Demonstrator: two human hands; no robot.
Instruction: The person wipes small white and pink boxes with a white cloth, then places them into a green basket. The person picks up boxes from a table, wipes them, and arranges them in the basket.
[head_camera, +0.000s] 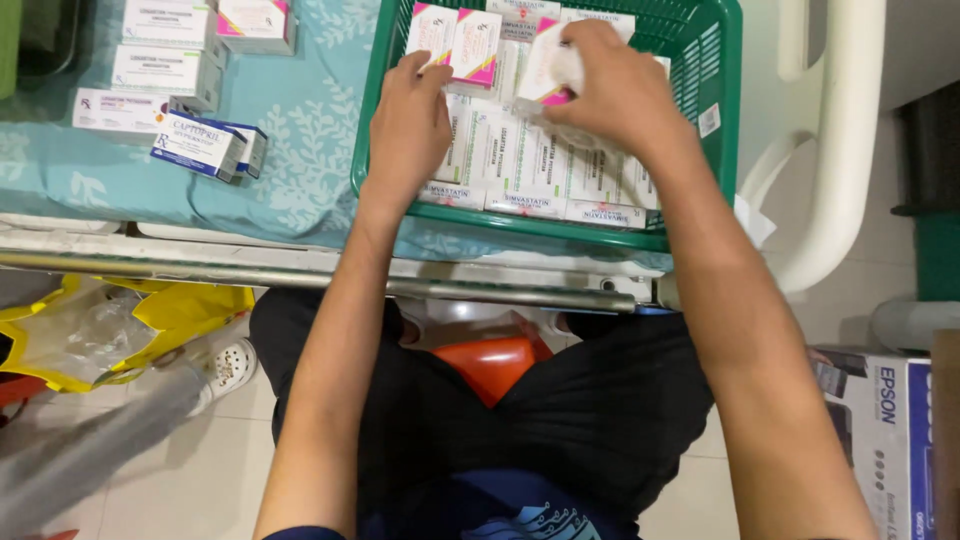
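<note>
**Both hands in green basket of medicine boxes**

Near: person seated, dark shorts, orange stool (492, 365) between the knees. Yellow bag (150, 315) on the floor at left, printer carton (885, 430) at right.

Bed (290, 150) with a teal leaf-print sheet carries everything. Metal rail runs along its near edge.

Green basket (720, 80) sits at the bed's near edge, right of centre. Packed with white boxes (530, 170) standing in rows; pink-and-white boxes (455, 40) along the far side.

Left hand (408, 125): inside the basket, left part, fingers flat on the box tops, fingertips touching a pink-and-white box. Grip apart, nothing held.

Right hand (605, 85): over the basket's far middle, grip clamped on a pink-cornered box (545, 75), lifted slightly above the rows.

Far left corner of the bed: loose white boxes (165, 60) in a cluster, a blue-and-white box (205, 148) nearest the basket, well apart from it.
</note>
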